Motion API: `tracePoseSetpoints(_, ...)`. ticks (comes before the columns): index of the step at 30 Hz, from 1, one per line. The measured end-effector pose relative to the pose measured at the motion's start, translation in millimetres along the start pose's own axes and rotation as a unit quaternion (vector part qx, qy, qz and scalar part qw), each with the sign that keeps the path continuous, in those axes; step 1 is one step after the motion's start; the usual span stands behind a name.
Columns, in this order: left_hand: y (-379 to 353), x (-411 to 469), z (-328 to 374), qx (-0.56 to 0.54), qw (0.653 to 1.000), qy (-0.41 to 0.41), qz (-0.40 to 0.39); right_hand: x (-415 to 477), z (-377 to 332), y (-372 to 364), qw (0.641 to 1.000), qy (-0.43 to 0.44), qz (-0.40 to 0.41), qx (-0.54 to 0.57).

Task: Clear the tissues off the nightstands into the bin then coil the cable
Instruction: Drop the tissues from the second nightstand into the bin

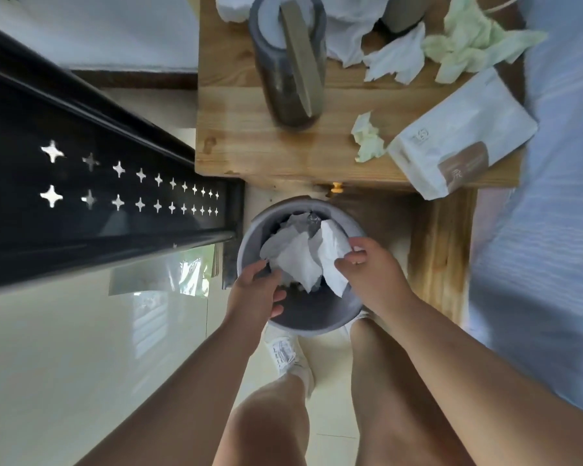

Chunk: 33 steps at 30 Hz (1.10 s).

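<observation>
Over the round grey plastic bin (318,327), which stands on the floor against the pale wooden nightstand (246,146), the left hand (257,292) grasps the edge of a large crumpled white tissue (297,260). The right hand (372,269) pinches a second white tissue (332,248) beside it. A crumpled pale green tissue (368,140) lies on the nightstand beside a white tissue packet (461,129).

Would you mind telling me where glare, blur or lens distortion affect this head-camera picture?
Head view: window glare on the glossy floor; wide-angle stretching of the black panel; bedsheet at the right edge soft; bin and tissues sharp.
</observation>
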<state>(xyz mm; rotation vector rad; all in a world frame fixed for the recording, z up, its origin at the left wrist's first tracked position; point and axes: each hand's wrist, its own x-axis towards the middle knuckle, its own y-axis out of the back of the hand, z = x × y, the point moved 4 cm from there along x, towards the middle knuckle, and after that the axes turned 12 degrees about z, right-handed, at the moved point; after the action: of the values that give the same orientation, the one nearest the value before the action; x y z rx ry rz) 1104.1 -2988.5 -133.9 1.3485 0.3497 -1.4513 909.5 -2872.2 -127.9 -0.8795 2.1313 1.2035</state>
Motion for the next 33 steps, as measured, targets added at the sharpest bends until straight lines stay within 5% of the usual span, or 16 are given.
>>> tracePoseSetpoints(4,6.4,-32.9,32.9,-0.032,0.996,-0.075,0.019,-32.3,-38.4,41.1,0.998,0.047,0.023,0.039)
tracePoseSetpoints(10,20.4,-78.1,115.3,-0.13,0.98,-0.142,0.048,-71.5,-118.6,119.9,0.967,0.247,0.053,0.037)
tracePoseSetpoints(18,20.2,-91.2,247.8,-0.179,0.958,-0.218,0.051,-12.4,-213.8,177.3,0.945,0.299,0.122,0.057)
tracePoseSetpoints(25,-0.3,-68.2,319.9,-0.035,0.936,-0.344,0.064,56.5,-269.2,176.1,0.881,0.423,0.198,-0.081)
tracePoseSetpoints(33,-33.8,-36.7,346.9,0.192,0.861,-0.458,0.106,88.9,-281.6,149.9,0.858,0.451,0.16,-0.187)
